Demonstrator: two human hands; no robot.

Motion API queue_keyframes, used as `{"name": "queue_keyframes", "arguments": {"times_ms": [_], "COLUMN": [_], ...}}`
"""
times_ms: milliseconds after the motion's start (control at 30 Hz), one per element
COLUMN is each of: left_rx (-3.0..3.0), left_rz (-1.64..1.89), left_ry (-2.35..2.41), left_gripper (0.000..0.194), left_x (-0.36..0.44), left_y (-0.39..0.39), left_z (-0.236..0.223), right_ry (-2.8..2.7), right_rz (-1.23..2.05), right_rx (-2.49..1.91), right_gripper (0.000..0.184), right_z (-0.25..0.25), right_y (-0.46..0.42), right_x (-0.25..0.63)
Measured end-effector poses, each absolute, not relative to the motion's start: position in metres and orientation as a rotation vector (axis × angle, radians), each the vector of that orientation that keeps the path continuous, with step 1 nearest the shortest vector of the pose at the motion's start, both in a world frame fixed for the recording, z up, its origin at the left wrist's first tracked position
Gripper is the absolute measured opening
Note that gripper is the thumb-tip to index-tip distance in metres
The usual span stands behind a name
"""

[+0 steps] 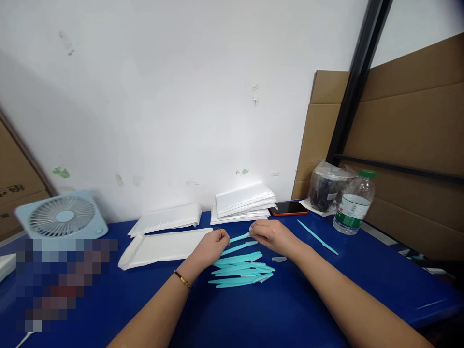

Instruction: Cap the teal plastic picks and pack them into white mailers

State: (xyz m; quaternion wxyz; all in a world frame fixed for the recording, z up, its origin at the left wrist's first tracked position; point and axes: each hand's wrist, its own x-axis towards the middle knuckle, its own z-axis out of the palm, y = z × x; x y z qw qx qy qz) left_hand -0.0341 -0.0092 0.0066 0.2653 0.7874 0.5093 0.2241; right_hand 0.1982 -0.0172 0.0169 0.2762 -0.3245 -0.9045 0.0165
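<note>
Turquoise razor (pixel 239 238): I have the left grip (pixel 213 245) clamped on its handle, the right grip (pixel 272 236) on its other end. Six o'clock from it, more razors (pixel 237 271) lie on the desk (pixel 282 304); white packs (pixel 246 200) sit at twelve.

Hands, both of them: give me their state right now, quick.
Left hand: closed, pinching one end of a turquoise eyebrow razor.
Right hand: closed at the same razor's other end; its exact fingertip grip is partly hidden.
</note>
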Motion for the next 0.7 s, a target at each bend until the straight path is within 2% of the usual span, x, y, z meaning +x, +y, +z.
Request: {"name": "queue_keyframes", "arguments": {"times_ms": [167, 300, 467, 600, 700], "left_rx": [2.306, 2.422, 2.481, 2.478, 2.455], "left_rz": [0.707, 0.598, 0.542, 0.596, 0.592], "left_ry": [1.387, 1.430, 1.520, 1.544, 1.405], "left_gripper": [0.033, 0.032, 0.017, 0.022, 0.027], "left_x": [-0.037, -0.040, -0.039, -0.038, -0.037], "left_y": [-0.011, -0.006, 0.004, 0.003, -0.007], "left_z": [0.004, 0.001, -0.005, -0.003, 0.003], "right_ry": [-2.394, -2.338, -2.349, -2.285, -2.317], "right_rz": [0.144, 0.345, 0.383, 0.290, 0.401], "right_rx": [-1.057, -1.150, -1.170, -1.265, -1.247], "right_gripper": [0.011, 0.005, 0.004, 0.007, 0.011], "right_z": [0.011, 0.004, -0.008, -0.001, 0.015], "right_y": [-0.012, -0.007, 0.003, 0.004, -0.004], "right_x": [0.202, 0.207, 0.196, 0.199, 0.220]}}
